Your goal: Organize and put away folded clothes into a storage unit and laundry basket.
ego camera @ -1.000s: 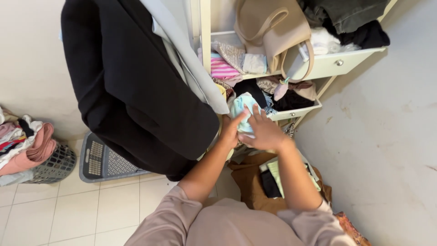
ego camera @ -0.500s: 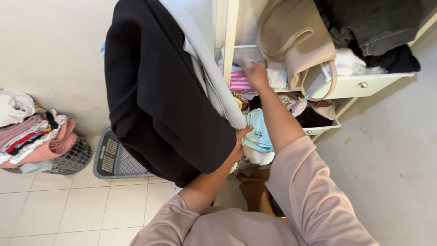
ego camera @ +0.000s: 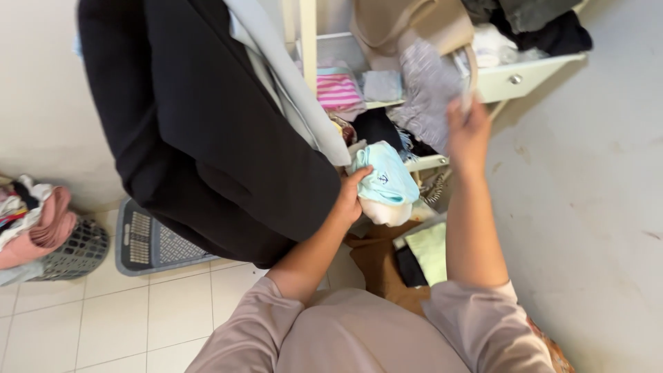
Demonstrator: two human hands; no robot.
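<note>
Two hands are busy at a white chest of drawers (ego camera: pixel 525 77) whose drawers stand pulled out and overfull. Biggest thing in sight is a black jacket (ego camera: pixel 200 131) hanging down the chest's left side, with a pale grey garment (ego camera: pixel 290 90) draped over its right edge. Down on the tiled floor (ego camera: pixel 138 318), along the left wall, a grey plastic laundry basket (ego camera: pixel 148 242) lies just under the jacket's hem, and a second, darker basket (ego camera: pixel 76 252) at the far left edge is heaped with pink and white clothes. A beige handbag (ego camera: pixel 407 24) sits on the top drawer, its strap hanging over the drawer front. Inside that drawer, at its left end, lies a pink striped folded piece (ego camera: pixel 338 90). Below the chest, brown fabric (ego camera: pixel 380 266) is bunched on the floor with a pale green piece (ego camera: pixel 431 249) on top of it.

The right hand (ego camera: pixel 468 135) is raised in front of the top drawer, fingers closed on a grey patterned cloth (ego camera: pixel 429 93) that hangs blurred against the handbag. The left hand (ego camera: pixel 349 197) is lower, at the front edge of the second drawer, clamped on a small stack of folded clothes: a light blue garment (ego camera: pixel 383 176) with a tiny dark mark on top and a cream one (ego camera: pixel 383 213) beneath, touching the jacket's edge.
</note>
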